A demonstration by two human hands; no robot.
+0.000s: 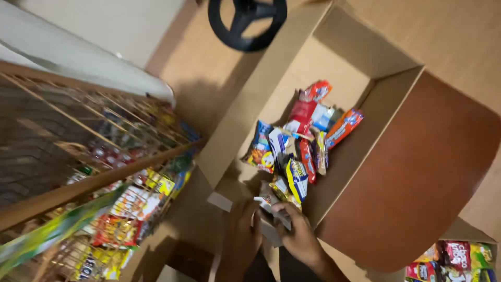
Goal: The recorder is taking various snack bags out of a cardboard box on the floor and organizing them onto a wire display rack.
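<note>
Head view, only view. Landmark: open cardboard box (334, 99) on the wooden floor (459, 31), flaps splayed out.

Both hands sit at the near edge of the box. Left hand (241, 235) and right hand (298, 235) are side by side, both closed on one small pale snack packet (269, 208) held between them just over the near end of the box. Fingers curl round it. Motion blur, so the exact pinch can't be told. The packet's long axis seems to run roughly left to right across the two hands. Right hand looks slightly nearer the box interior.

Inside the box, a heap of snack packets (300, 146) in red, blue, yellow and orange lies directly beyond the hands, strung out along the box's length and away from the person. The heap's nearest packets almost touch the held one.

Left of the box: wire display rack (130, 188) with a wooden rail, stocked with more packets. Beyond the far-left corner of the box: black round chair base (248, 23). Right of the box, at the near frame corner: second carton of packets (459, 258).
</note>
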